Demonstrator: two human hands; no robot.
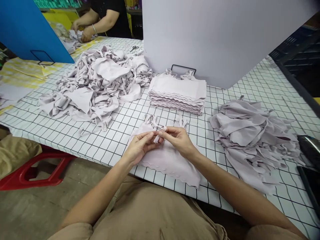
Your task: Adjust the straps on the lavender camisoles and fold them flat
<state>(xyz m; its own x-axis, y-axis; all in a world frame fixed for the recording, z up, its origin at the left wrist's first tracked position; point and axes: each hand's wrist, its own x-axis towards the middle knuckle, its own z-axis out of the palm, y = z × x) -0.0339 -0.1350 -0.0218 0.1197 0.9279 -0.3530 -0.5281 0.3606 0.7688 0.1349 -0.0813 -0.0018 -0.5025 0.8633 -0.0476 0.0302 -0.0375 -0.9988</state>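
Observation:
A pale lilac strappy garment (167, 163), like a camisole top with a wavy hem, lies flat on the table in front of me. Over its upper part, my left hand (141, 143) and my right hand (176, 138) meet, both closed in a pinch on one thin shoulder strap (157, 136) of this garment. Part of the strap is hidden by my fingers. Just beyond, a neat stack of folded lilac garments (178, 93) has its straps gathered at the far end.
Loose lilac garments (105, 80) are heaped to the left, and another pile (252, 130) lies right. A white panel (212, 36) and a blue panel (30, 30) stand upright. Small scissors (134, 48) rest at the back. Across the table, a co-worker's hands (86, 32) handle cloth.

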